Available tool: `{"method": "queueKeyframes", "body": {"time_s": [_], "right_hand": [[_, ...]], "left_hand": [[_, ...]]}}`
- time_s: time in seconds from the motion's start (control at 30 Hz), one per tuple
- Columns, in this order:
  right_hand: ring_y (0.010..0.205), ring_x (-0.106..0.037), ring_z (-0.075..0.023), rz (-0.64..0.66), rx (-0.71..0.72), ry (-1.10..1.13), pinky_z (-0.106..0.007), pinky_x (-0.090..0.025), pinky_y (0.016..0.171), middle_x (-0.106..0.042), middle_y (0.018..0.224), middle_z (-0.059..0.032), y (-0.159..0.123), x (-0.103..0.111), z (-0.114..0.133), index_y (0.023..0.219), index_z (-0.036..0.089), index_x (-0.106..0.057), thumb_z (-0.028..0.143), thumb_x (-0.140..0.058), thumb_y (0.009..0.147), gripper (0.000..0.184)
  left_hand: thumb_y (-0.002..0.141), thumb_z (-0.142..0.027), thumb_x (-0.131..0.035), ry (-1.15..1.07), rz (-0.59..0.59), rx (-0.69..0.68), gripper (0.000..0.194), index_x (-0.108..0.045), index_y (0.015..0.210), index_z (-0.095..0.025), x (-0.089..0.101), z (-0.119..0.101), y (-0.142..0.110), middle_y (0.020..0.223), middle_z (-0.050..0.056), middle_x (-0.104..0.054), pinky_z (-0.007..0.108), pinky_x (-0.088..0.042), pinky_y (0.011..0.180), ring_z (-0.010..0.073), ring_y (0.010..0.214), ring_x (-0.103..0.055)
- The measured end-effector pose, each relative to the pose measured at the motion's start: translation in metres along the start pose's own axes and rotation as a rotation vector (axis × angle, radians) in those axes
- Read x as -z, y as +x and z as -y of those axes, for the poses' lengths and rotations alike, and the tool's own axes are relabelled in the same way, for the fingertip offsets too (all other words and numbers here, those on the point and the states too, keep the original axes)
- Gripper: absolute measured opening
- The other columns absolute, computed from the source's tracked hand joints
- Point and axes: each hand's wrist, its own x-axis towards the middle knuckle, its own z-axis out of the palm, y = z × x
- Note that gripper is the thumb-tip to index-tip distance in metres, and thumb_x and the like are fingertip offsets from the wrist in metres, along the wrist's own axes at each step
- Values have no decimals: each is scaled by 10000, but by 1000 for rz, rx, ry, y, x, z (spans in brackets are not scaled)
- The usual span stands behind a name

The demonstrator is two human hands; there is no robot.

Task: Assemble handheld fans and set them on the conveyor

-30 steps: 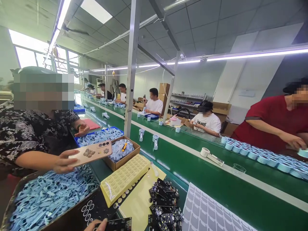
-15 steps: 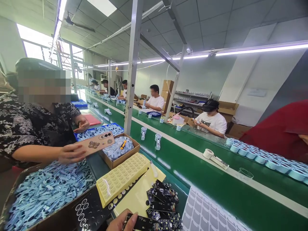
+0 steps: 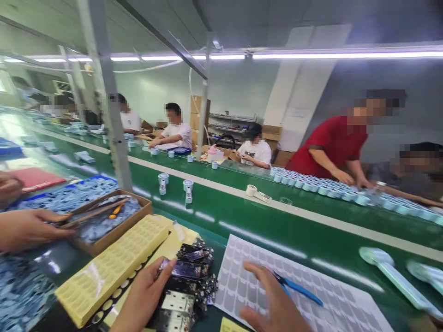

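Observation:
My left hand (image 3: 143, 295) reaches from the bottom edge to a pile of small black circuit boards (image 3: 194, 283). Its thumb and fingers are closed on one board (image 3: 182, 269) at the pile's left side. My right hand (image 3: 273, 302) hovers over a white sheet of grid stickers (image 3: 311, 295) and grips blue tweezers (image 3: 299, 287) that point right. Left of the pile lies a yellow moulded tray (image 3: 110, 267). The picture is blurred by motion.
A co-worker's hand (image 3: 29, 228) at the left holds a phone over a cardboard box (image 3: 116, 233) of blue parts. The green conveyor belt (image 3: 263, 230) carries small white devices, a tape roll and light-blue handles (image 3: 391, 274). Other people sit across the belt.
The view has swung right and down. My left hand has risen to the board pile. My right hand with the tweezers has come into view. The co-worker's phone has dropped lower.

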Motion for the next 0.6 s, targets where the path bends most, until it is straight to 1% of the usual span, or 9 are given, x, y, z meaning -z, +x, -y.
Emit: {"method": "queueKeyframes", "body": {"time_s": [0.03, 0.1, 0.17, 0.2, 0.27, 0.37, 0.47, 0.53, 0.6], "right_hand": [[1441, -470, -318, 106, 19, 33, -460, -405, 1188, -503, 1567, -134, 11, 1, 22, 1478, 182, -512, 481, -662, 885, 681], [1452, -452, -276, 138, 45, 54, -429, -356, 1216, -503, 1564, -143, 40, 1, 55, 1491, 138, -488, 418, -565, 969, 598], [1437, -476, -251, 175, 39, 61, -399, -367, 1205, -516, 1549, -165, 70, -3, 70, 1502, 91, -460, 397, -423, 1055, 543], [1433, -484, -276, 191, 26, 54, -422, -387, 1190, -508, 1549, -197, 85, -7, 72, 1517, 58, -432, 414, -390, 1071, 572], [1461, -434, -345, 243, 50, 22, -479, -355, 1203, -469, 1568, -235, 110, -16, 69, 1536, 30, -403, 481, -486, 1040, 675], [1436, -452, -390, 375, 135, -16, -504, -388, 1176, -492, 1550, -233, 136, -31, 62, 1525, 64, -445, 621, -638, 927, 839], [1384, -499, -413, 478, 180, -57, -543, -445, 1120, -516, 1526, -234, 149, -43, 58, 1503, 92, -479, 738, -697, 812, 971], [1382, -490, -419, 499, 202, -87, -556, -430, 1128, -510, 1524, -235, 153, -48, 56, 1492, 96, -488, 760, -753, 735, 1041], [1387, -470, -417, 500, 225, -114, -554, -403, 1149, -513, 1510, -236, 154, -52, 54, 1476, 92, -502, 750, -805, 677, 1078]], "left_hand": [[761, -789, -496, 28, 28, -6, 536, -550, 635, -270, 0, -5, 7, 663, 9, -647, 337, -498, 730, 272, 760, -625], [752, -778, -488, 89, 77, -29, 528, -531, 607, -272, -4, -14, 21, 617, 1, -616, 335, -478, 676, 254, 692, -596], [752, -740, -484, 152, 110, -63, 496, -520, 585, -275, -8, -22, 33, 606, 3, -615, 330, -451, 645, 242, 658, -578], [756, -707, -488, 184, 119, -79, 465, -520, 579, -277, -11, -24, 37, 609, 8, -625, 328, -441, 645, 241, 655, -579], [767, -610, -509, 256, 112, -97, 374, -534, 590, -282, -16, -27, 43, 620, 25, -658, 335, -422, 655, 255, 662, -602], [778, -492, -532, 371, 14, -66, 235, -575, 673, -287, -22, -23, 45, 637, 68, -687, 361, -376, 640, 319, 691, -647], [820, -442, -517, 419, -142, -18, 179, -565, 749, -285, -28, -14, 40, 670, 96, -670, 381, -357, 645, 373, 751, -661], [843, -419, -507, 396, -220, -1, 165, -556, 766, -282, -32, -9, 36, 733, 104, -665, 399, -375, 676, 377, 795, -655], [858, -405, -495, 333, -285, 17, 164, -569, 797, -272, -35, -6, 33, 873, 122, -682, 424, -401, 718, 364, 833, -644]]}}
